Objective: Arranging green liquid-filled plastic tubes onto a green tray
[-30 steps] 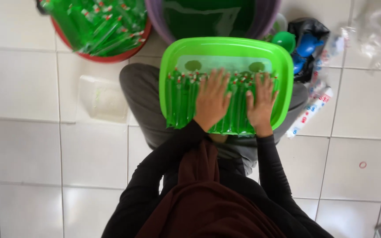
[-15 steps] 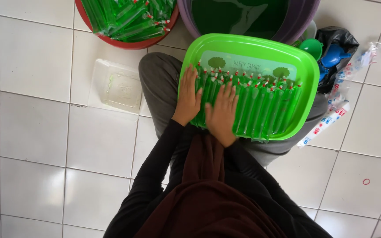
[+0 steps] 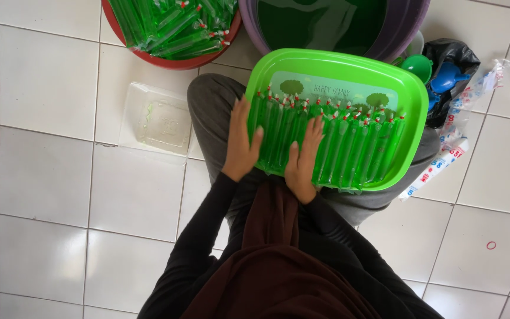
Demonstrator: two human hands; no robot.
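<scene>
Sitting on the white tile floor [image 3: 48,195] with a bright green tray [image 3: 411,88] resting on the lap, a bit past the middle toward 1 o'clock. Lying side by side in the tray, a row of long green ice pops [image 3: 349,150], each tied at the top with a small red band. Left hand [image 3: 240,145] spread flat at the 9 o'clock end of the row, palm against the first pops and the tray edge, gripping nothing. Right hand [image 3: 303,159] lying flat and loose on the pops just beside it, toward 6 o'clock of the tray, fingers pointing up the row, also gripping nothing. Best done with soft, flat palms: pressing lightly, nudging the pops close together so none overlaps, keeping the tied ends all pointing toward 12 o'clock. Worth holding the tray level, since it tips a little on the knees. At 11 o'clock, a red bowl [image 3: 149,50] heaped with more pops; at 12 o'clock, a purple tub [image 3: 405,35] of green liquid; at 9 o'clock, a clear lid [image 3: 157,121] on the floor.
</scene>
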